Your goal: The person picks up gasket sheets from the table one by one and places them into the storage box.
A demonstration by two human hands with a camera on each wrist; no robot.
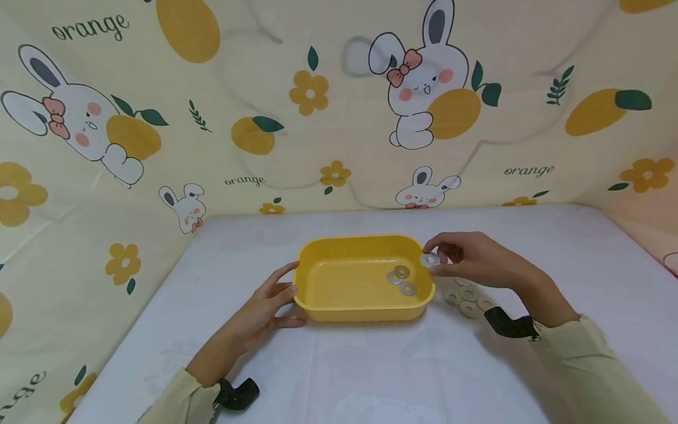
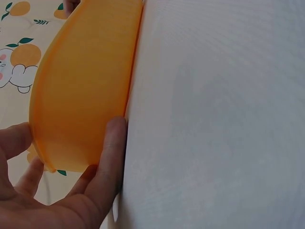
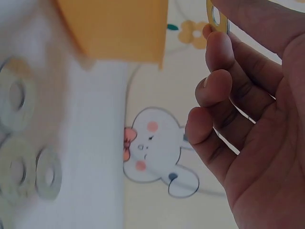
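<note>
A yellow plastic tray [image 1: 349, 315] stands on the table, with three flat metal washers [image 1: 407, 288] lying toward its right end. My left hand [image 1: 265, 306] holds the tray's left end, one fingertip at the rim and the thumb low along the front wall, as the left wrist view shows. At the tray's right rim, my right hand [image 1: 479, 259] pinches a silvery washer [image 1: 429, 259] between thumb and fingers. In the right wrist view this washer [image 3: 224, 24] is seen nearly edge-on, partly cut off by the frame. Several more washers [image 1: 468, 294] lie together below that hand.
A white cloth [image 1: 360, 365] covers the table. Behind it rises a cream backdrop [image 1: 328, 129] printed with rabbits and oranges. Each wrist carries a black strap-mounted device [image 1: 238, 394].
</note>
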